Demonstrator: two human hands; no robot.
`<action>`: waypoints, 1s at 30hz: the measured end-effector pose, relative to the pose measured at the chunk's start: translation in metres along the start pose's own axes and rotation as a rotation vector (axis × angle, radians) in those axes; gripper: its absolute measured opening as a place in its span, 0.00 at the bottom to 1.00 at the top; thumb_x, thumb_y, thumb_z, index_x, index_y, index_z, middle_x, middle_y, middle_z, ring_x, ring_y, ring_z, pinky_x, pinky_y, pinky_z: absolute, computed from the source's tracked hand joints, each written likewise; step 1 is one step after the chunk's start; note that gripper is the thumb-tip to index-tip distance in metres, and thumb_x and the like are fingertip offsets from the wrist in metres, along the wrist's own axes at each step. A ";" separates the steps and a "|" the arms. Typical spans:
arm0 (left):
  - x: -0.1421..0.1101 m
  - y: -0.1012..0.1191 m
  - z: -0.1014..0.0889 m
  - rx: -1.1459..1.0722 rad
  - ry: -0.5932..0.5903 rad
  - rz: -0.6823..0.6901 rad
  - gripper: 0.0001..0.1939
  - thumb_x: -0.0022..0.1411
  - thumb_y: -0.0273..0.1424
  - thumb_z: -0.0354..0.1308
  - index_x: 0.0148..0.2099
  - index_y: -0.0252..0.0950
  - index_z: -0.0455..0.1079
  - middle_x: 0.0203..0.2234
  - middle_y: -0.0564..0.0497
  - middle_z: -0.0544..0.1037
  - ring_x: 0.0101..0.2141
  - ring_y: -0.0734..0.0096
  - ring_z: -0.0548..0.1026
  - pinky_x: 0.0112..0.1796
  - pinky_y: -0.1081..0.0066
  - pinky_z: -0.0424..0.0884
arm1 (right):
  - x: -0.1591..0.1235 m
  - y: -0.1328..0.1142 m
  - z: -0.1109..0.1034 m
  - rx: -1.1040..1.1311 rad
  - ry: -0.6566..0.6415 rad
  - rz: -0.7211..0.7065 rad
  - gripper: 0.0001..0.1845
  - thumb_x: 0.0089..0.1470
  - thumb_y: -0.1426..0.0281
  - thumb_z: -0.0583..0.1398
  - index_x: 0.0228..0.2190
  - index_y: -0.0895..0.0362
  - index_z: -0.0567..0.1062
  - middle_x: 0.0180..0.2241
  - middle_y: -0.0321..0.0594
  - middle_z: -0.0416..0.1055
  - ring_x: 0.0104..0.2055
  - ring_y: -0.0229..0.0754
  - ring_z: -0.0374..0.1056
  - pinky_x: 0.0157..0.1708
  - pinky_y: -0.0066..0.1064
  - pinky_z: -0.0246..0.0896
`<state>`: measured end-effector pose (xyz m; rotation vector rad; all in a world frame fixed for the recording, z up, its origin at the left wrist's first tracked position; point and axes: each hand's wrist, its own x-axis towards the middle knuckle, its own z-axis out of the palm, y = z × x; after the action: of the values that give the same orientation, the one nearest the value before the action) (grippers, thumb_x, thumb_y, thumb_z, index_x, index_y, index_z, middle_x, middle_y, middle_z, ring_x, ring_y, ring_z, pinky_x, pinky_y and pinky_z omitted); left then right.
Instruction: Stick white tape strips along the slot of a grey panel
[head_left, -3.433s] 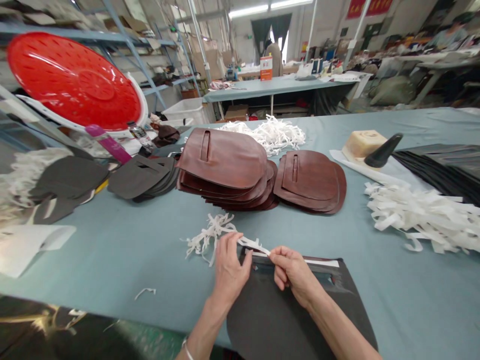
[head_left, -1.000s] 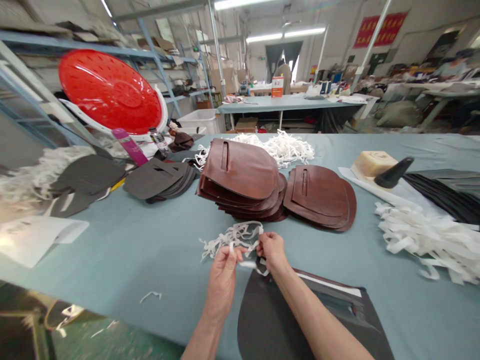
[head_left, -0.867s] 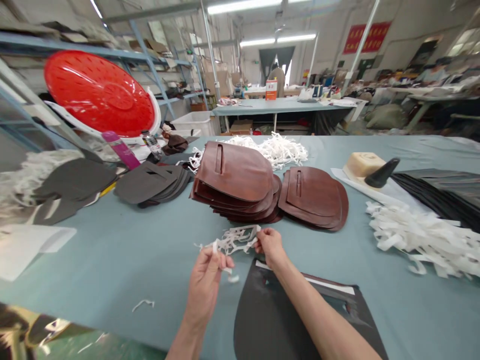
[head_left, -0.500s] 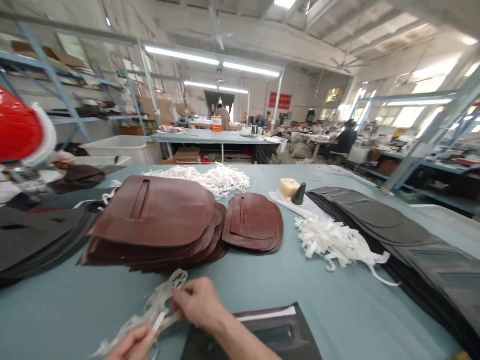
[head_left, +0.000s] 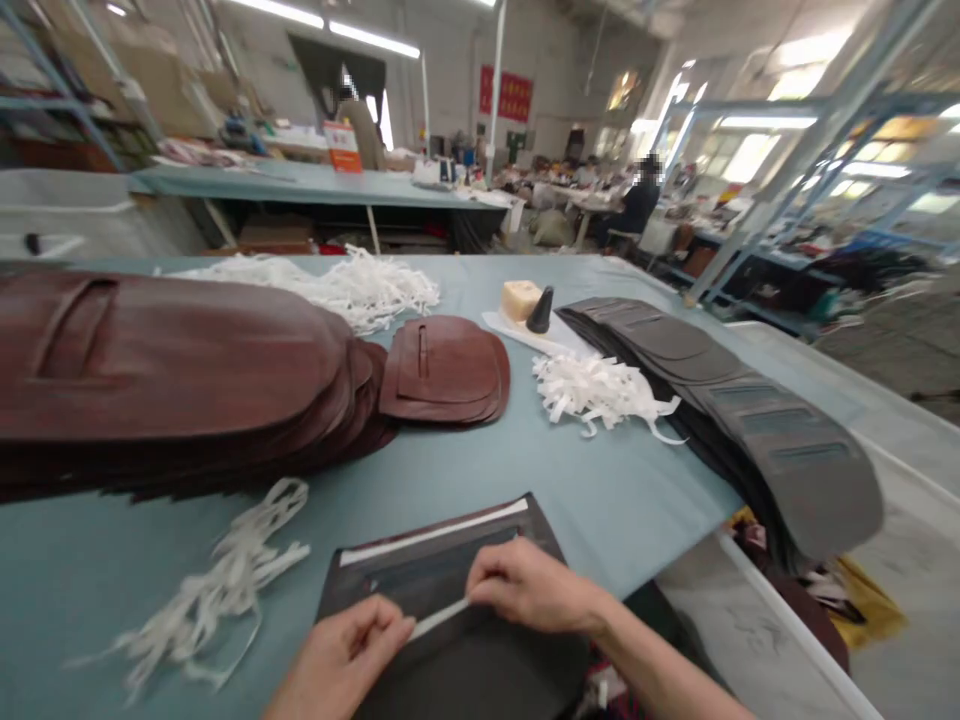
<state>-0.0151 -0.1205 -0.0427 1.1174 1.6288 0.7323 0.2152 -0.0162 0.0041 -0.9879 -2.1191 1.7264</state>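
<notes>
Hands (head_left: pixel 442 625) moved back, white strip (head_left: pixel 439 619) pinched between

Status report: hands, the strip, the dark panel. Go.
Left hand and right hand pinch a white strip between them. Strip lies along the dark panel. Loose strip pile beside, left.

1. Bare table cloth (head_left: pixel 600 500) lies open right of the dark panel (head_left: pixel 450 590), up to the table edge.
2. Brown leather stack (head_left: pixel 172 370) blocks the far left.
3. Loose white strips (head_left: pixel 225 580) lie just left of the panel.
4. Dark panel row (head_left: pixel 750 420) bars the far right.
</notes>
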 end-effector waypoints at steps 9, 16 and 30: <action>-0.012 0.010 -0.008 0.092 0.212 -0.037 0.15 0.55 0.44 0.55 0.29 0.36 0.71 0.19 0.55 0.67 0.23 0.72 0.62 0.25 0.75 0.55 | -0.014 0.035 -0.017 -0.307 0.336 0.152 0.13 0.55 0.62 0.56 0.24 0.55 0.72 0.18 0.34 0.66 0.20 0.37 0.60 0.23 0.27 0.50; -0.004 -0.005 -0.012 0.117 0.375 -0.065 0.13 0.57 0.40 0.53 0.30 0.38 0.71 0.23 0.53 0.75 0.25 0.70 0.70 0.27 0.74 0.60 | -0.007 0.045 -0.015 -0.401 0.329 0.165 0.15 0.57 0.59 0.51 0.30 0.54 0.71 0.22 0.36 0.69 0.24 0.40 0.64 0.27 0.29 0.54; 0.001 -0.007 -0.018 0.192 0.443 -0.189 0.10 0.52 0.37 0.55 0.27 0.37 0.70 0.19 0.55 0.73 0.22 0.72 0.70 0.25 0.74 0.60 | -0.012 0.058 -0.018 -0.318 0.404 0.300 0.18 0.52 0.54 0.53 0.27 0.55 0.72 0.22 0.37 0.71 0.25 0.40 0.65 0.24 0.28 0.55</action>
<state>-0.0344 -0.1214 -0.0429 0.9575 2.1852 0.7452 0.2551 -0.0053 -0.0425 -1.6556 -2.0828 1.1734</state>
